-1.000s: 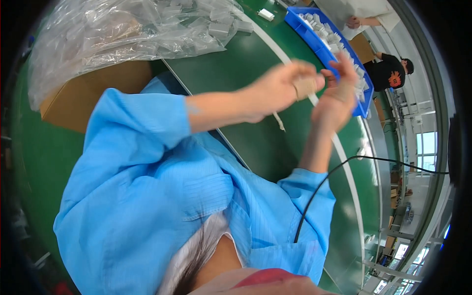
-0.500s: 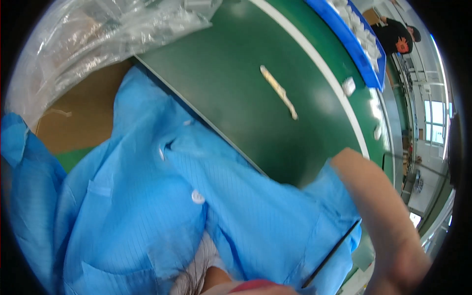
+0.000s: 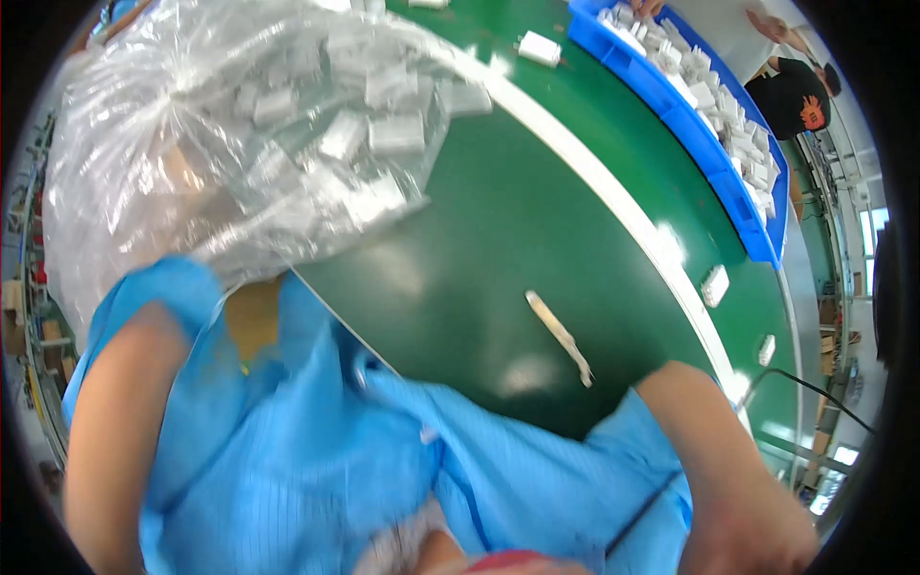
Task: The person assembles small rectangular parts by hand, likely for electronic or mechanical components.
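My bare left forearm (image 3: 125, 422) comes out of a blue sleeve and bends back toward the lower left edge; its hand is out of view. On the right, my other forearm (image 3: 704, 446) folds back the same way. Only a blurred part of my right hand (image 3: 767, 548) shows at the lower edge, its fingers hidden. A thin cream-coloured stick-like thing (image 3: 559, 335) lies on the green table (image 3: 498, 240) in front of me, touched by neither hand. Beyond my left arm sits a clear plastic bag (image 3: 144, 172) of white block-shaped pieces (image 3: 396, 133).
A blue bin (image 3: 695, 144) full of white blocks stands at the far right, with another person's hand (image 3: 649, 8) over it. Loose white blocks (image 3: 540, 49) lie beyond a white strip (image 3: 613, 192). A black cable (image 3: 815, 388) hangs at right. A person in black (image 3: 788, 101) stands farther off.
The view has shifted, so the table and bin sit lower in the picture and more of the bag shows. My left forearm has come into view, raised and bent. The stick-like thing still lies on the table.
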